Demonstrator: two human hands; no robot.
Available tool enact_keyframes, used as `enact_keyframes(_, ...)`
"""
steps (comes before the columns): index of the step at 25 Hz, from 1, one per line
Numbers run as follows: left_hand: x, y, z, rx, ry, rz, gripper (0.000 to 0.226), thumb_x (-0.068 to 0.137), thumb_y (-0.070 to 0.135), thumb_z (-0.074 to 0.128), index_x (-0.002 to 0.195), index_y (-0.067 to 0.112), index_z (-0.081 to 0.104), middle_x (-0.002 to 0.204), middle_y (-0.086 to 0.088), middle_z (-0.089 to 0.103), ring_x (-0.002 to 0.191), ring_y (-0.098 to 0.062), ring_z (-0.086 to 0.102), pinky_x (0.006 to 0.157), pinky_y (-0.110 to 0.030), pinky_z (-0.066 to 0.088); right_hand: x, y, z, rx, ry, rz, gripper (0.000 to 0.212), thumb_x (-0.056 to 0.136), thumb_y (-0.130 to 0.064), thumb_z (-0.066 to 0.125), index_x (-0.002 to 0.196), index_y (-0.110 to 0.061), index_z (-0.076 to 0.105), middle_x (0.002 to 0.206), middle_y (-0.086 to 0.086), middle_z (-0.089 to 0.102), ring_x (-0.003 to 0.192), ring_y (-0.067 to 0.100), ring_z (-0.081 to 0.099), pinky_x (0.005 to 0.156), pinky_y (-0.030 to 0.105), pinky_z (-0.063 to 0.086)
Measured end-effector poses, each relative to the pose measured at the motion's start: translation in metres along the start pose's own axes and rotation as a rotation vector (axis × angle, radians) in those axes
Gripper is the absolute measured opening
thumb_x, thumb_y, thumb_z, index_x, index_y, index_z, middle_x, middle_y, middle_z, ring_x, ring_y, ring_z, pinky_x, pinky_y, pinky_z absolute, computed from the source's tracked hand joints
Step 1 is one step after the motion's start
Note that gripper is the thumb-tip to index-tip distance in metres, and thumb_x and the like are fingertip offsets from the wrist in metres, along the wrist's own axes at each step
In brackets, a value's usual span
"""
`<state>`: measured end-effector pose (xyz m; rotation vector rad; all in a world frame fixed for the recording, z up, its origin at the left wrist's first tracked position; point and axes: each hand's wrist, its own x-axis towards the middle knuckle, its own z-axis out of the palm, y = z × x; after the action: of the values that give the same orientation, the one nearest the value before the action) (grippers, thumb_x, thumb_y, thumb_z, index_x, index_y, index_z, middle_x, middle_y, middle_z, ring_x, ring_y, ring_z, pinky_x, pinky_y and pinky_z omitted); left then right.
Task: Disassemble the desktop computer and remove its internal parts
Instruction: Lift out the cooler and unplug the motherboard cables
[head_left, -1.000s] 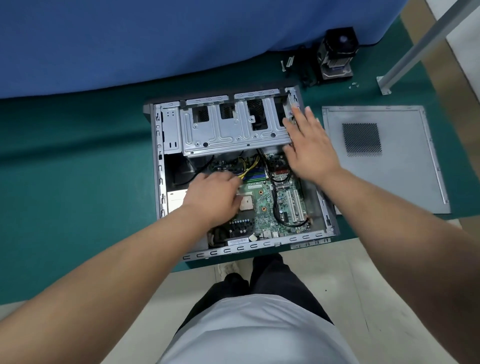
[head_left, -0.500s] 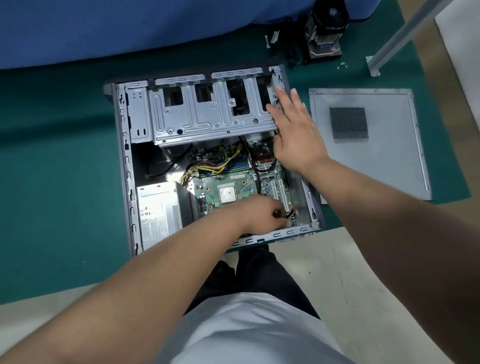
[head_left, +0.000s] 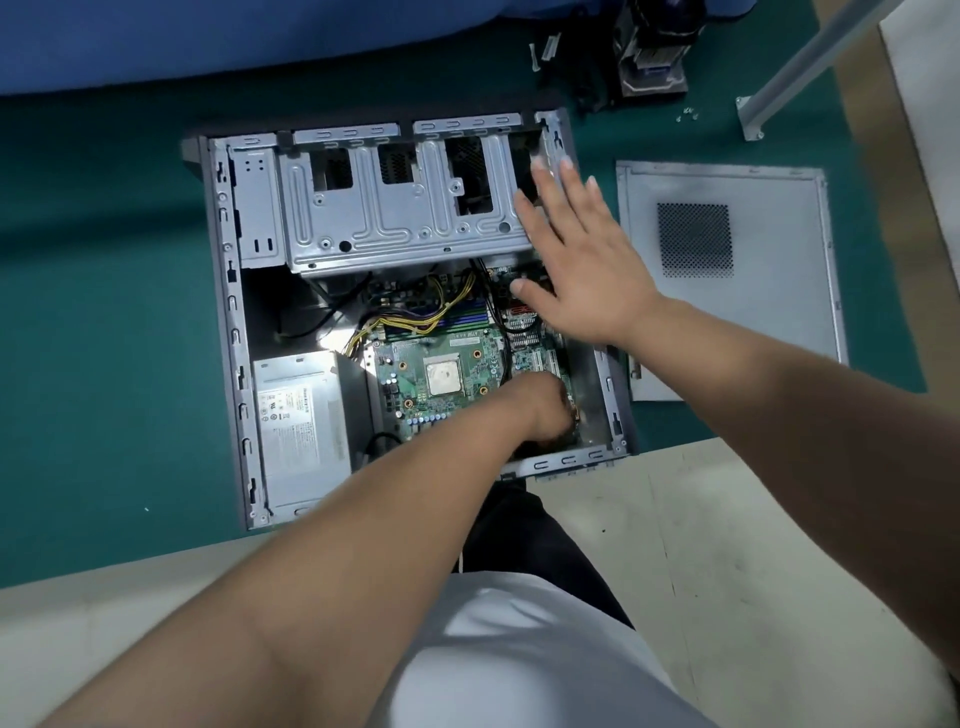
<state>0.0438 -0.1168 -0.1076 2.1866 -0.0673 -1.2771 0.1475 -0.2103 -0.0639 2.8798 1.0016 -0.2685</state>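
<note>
1. Down in the near right corner of the computer case (head_left: 228, 322), the left hand (head_left: 545, 410) reaches onto the motherboard (head_left: 457, 364); its fingers curl downward by the expansion slots, but they are hidden beneath the hand, so I cannot tell whether they hold anything.
2. Over the far right side of the case, the right hand (head_left: 582, 260) is spread wide, fingers straight and apart, palm down. Its fingertips lie at the right end of the drive cage (head_left: 395, 213) and the case's right wall, and its thumb points in over the board.
3. Beneath the hands, the green motherboard lies flat in the case floor, with a bare square CPU (head_left: 443, 376) near its middle and yellow and black cables (head_left: 415, 317) running across its far edge.
4. Left of the board, the grey power supply (head_left: 301, 426) sits in the near left corner of the case, its label facing up.
5. Around all this, the case lies on its side, open, on the green desk (head_left: 104, 338), its near edge just past the desk's edge.
6. Right of the case, the removed side panel (head_left: 769, 322) lies flat on the desk, its mesh vent up.
7. Beyond the case, a cooler with fan (head_left: 654, 47) stands near the blue cloth (head_left: 208, 36), with small screws (head_left: 688, 114) beside it.
</note>
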Motion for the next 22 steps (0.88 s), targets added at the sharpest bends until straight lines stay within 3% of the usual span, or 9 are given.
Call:
enact_keyframes(2,0.008,0.003,0.004,-0.068,0.021,-0.039,0.025,0.095,0.011,0.058,0.119,0.006,0.066,0.103,-0.01,0.065,0.093,-0.026,0.06,0.077,-0.032,0.049,0.011,0.012,-0.006,-0.036,-0.023,-0.12,0.082,0.101,-0.068,0.021,0.164,-0.019,0.0,0.17,0.013,-0.015,0.156,0.033,-0.014,0.127,0.049,-0.005)
enact_keyframes(5,0.016,0.006,0.011,-0.111,0.06,-0.07,0.017,0.097,0.017,0.061,0.11,0.008,0.067,0.085,-0.002,0.055,0.088,-0.024,0.059,0.075,-0.031,0.047,0.046,0.015,-0.017,-0.008,-0.001,-0.167,0.076,0.103,-0.067,0.015,0.164,-0.024,0.006,0.171,0.009,-0.01,0.158,0.029,-0.008,0.127,0.049,-0.002)
enact_keyframes(9,0.026,0.005,0.011,-0.1,0.078,-0.098,0.008,0.095,0.017,0.063,0.093,0.011,0.067,0.086,-0.005,0.063,0.089,-0.026,0.064,0.078,-0.033,0.053,0.065,0.008,-0.012,-0.055,0.018,-0.147,0.069,0.103,-0.064,0.013,0.163,-0.031,0.018,0.172,0.004,-0.003,0.158,0.025,-0.003,0.127,0.052,0.001)
enact_keyframes(11,0.028,0.005,0.008,-0.114,0.079,-0.107,0.007,0.095,0.015,0.063,0.095,0.011,0.069,0.086,-0.005,0.063,0.089,-0.026,0.064,0.079,-0.033,0.052,0.065,0.01,-0.013,-0.054,0.024,-0.156,0.069,0.103,-0.064,0.012,0.163,-0.031,0.019,0.172,0.004,-0.002,0.159,0.026,-0.001,0.126,0.053,0.003)
enact_keyframes(15,0.027,0.007,0.005,-0.173,0.063,-0.141,0.017,0.095,0.011,0.065,0.11,0.007,0.072,0.106,-0.01,0.071,0.099,-0.026,0.068,0.092,-0.035,0.056,0.068,0.01,-0.012,-0.049,0.034,-0.145,0.069,0.102,-0.064,0.015,0.162,-0.03,0.024,0.172,0.003,0.001,0.158,0.026,0.002,0.126,0.054,0.006)
enact_keyframes(22,0.024,0.002,0.009,-0.324,0.047,-0.15,0.011,0.095,0.002,0.066,0.098,0.007,0.075,0.102,-0.008,0.075,0.1,-0.022,0.07,0.098,-0.035,0.055,0.067,0.01,-0.013,-0.038,0.041,-0.13,0.07,0.101,-0.065,0.014,0.16,-0.029,0.03,0.172,0.002,0.0,0.159,0.025,0.001,0.126,0.054,0.006)
